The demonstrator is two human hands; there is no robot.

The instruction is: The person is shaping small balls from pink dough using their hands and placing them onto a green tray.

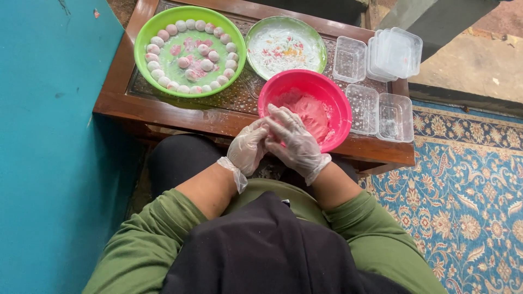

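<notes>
- Gloved left hand and right hand pressed together, cupped; contents hidden
- Pink bowl of dough just ahead, touching the right hand
- Green plate of dough balls lies beyond, leftward on the worktop

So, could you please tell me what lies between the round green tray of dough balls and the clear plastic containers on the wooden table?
In the head view, a pale green plate smeared with white flour lies between green tray and containers.

Pink bowl before hands, clear tubs right, green plates left
</notes>
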